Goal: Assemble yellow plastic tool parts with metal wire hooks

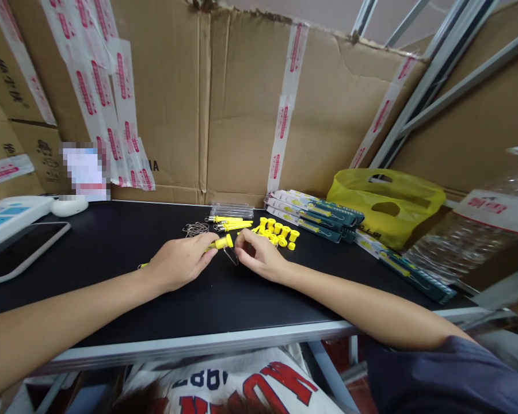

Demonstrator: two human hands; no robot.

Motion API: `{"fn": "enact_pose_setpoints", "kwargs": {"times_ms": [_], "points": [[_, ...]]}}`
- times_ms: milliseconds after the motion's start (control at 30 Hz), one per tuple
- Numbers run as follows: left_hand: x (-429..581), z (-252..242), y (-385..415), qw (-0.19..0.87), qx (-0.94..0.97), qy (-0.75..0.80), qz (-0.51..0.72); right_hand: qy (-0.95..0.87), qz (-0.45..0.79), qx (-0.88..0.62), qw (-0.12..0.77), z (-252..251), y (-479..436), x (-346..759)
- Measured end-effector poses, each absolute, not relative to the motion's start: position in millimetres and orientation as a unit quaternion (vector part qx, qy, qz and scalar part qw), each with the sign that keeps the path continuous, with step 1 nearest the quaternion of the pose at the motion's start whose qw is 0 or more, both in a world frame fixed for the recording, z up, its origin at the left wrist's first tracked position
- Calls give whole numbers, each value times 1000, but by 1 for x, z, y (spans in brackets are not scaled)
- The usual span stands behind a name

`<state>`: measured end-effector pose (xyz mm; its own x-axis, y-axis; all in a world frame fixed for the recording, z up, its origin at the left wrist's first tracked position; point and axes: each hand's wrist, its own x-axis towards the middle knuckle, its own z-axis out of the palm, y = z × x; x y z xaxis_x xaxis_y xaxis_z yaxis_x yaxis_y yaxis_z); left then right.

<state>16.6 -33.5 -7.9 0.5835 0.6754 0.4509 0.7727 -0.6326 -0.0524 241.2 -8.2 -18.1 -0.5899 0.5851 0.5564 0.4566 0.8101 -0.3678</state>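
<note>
My left hand is closed around a yellow plastic tube with a flared end, which points right. A thin bent metal wire hangs beside that end. My right hand is curled in a pinch at the wire, close to the flared end. Just beyond the hands lie a tangle of metal wires, several slim yellow sticks with metal tips and a cluster of small yellow spool-shaped parts. My fingers hide part of the tube.
Clear plastic tubes lie at the back of the black table. Printed packages are stacked to the right, near a yellow plastic bag and a large clear bottle. At left are a phone and a white power strip.
</note>
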Motion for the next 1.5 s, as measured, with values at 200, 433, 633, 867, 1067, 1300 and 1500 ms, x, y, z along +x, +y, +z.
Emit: {"fn": "enact_pose_setpoints", "kwargs": {"times_ms": [200,433,633,867,1067,1300,1500], "points": [[21,-8,-36,97,-907,-370,-177,-875,252,-219,349,-22,-5,234],[21,-7,-34,101,-903,-369,-195,-880,203,-209,374,-28,-7,231],[25,-3,-34,124,-895,-386,-187,-888,163,-233,360,-28,-8,228],[24,-3,-35,142,-895,-401,-136,-901,129,-246,332,-28,-5,230],[19,-3,-35,145,-903,-390,-107,-922,113,-235,287,-26,-4,231],[15,-3,-33,139,-912,-378,-77,-937,102,-214,256,-23,-3,234],[16,-2,-31,117,-939,-323,-27,-953,86,-221,191,-18,1,239]]}}
